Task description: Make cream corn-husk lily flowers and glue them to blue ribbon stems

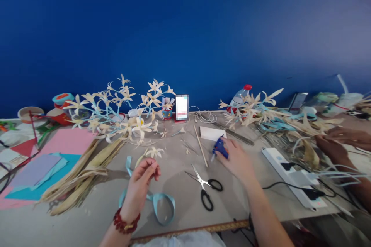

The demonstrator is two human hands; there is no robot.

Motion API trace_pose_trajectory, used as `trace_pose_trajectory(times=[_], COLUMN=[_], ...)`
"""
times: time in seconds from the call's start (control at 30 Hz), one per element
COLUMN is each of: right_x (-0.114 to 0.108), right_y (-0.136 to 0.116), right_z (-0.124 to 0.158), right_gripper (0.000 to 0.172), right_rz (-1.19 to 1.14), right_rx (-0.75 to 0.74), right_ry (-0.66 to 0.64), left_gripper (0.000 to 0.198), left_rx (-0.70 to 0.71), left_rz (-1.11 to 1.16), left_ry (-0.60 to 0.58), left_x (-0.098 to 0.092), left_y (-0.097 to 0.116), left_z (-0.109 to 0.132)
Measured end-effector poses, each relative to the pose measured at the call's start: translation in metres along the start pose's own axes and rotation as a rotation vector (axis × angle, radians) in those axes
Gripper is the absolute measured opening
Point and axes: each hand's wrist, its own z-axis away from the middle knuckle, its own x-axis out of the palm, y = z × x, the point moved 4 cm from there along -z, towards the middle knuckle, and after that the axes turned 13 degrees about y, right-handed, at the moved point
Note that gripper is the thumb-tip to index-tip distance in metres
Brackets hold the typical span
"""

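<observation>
Deep blue wall [185,38] fills everything ahead of me, and below it a grey table [188,210] spreads across my view, with pale flower branches [141,130] rising along its far left side. My right hand [236,158] reaches forward with the palm turned down and the forearm slanting in from the near right. My left hand [143,173] is well apart from it, thumb drawn against curled fingers in a narrow pinch; I cannot tell whether anything is between them. Scissors [204,182] lie splayed between my forearms, handles nearer me, blades pointing away and leftward. Smaller is the blue glue gun [220,147], gripped by my right thumb and fingers; whether it rests on the surface, I cannot tell. Its pale nozzle [213,158] slants left and back toward me, on the side facing my left hand. Smallest, a cream flower [155,151] shows just beyond my left fingertips, leftward of the nozzle and much nearer that hand.
</observation>
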Motion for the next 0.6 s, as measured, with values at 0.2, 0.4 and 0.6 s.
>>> trace_pose_trajectory(times=[0.2,0.4,0.6], right_x=[0.011,0.000,-0.028], right_y=[-0.135,-0.037,0.023], right_z=[0.003,-0.030,-0.003], right_gripper=[0.055,0.029,0.023], right_rz=[-0.557,-0.214,-0.002], right_rx=[-0.390,-0.127,0.010], right_ry=[-0.263,0.002,0.362], left_gripper=[0.016,0.012,0.005], left_rx=[-0.022,0.214,0.385], left_rz=[0.009,0.240,0.251], left_ry=[-0.072,-0.109,0.128], left_x=[0.022,-0.020,-0.057], left_y=[-0.002,0.027,0.051], left_z=[0.011,0.025,0.019])
